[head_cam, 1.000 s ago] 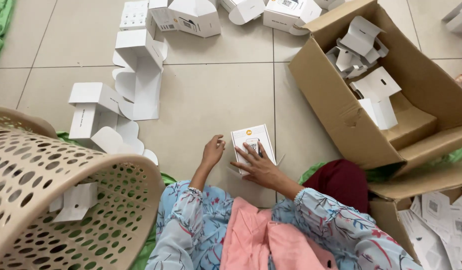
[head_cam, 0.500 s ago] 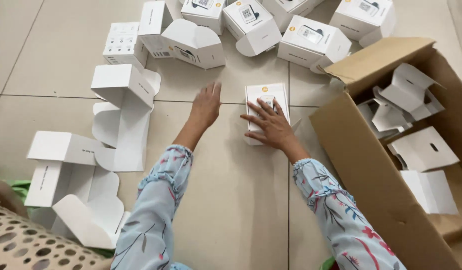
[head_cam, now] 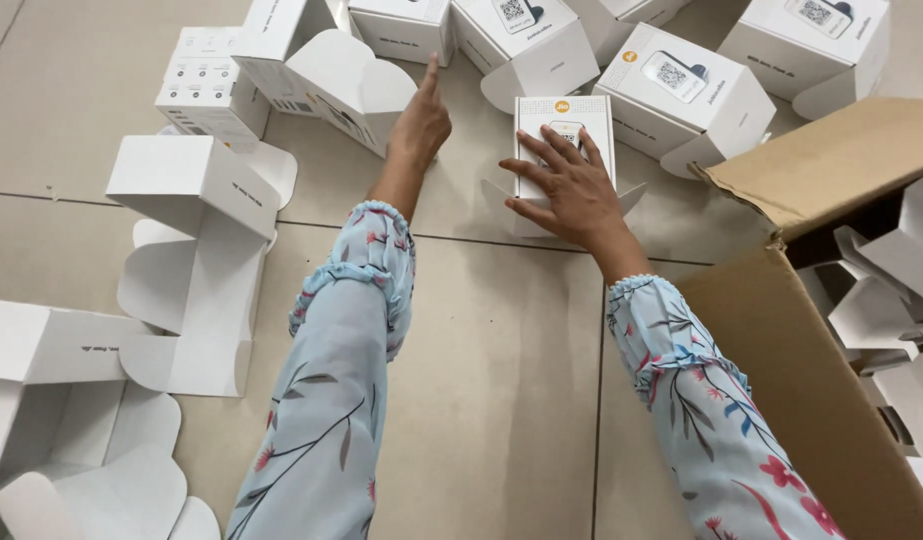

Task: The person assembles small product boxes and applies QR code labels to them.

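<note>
Right hand (head_cam: pixel 572 185) flat, fingers spread, pressing on small white box (head_cam: pixel 565 125) on the floor, near its far edge. Left hand (head_cam: pixel 420 125) loosely curled, forefinger extended, holding nothing, just beside an open carton (head_cam: pixel 347 85).

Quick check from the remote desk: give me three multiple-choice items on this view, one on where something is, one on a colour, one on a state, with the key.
1. Where is the right hand?
A. flat on a small white box on the floor
B. inside the brown carton
C. on the sleeve

2. What colour is the big carton at the right?
A. white
B. brown
C. green

3. How is the left hand?
A. gripping a box
B. pressed flat on the tile
C. empty, one finger pointing toward the boxes

Key: 1 A, the fingers are spread over the box top. 2 B, it is plain brown cardboard. 3 C, it holds nothing and the finger is stretched out.
</note>
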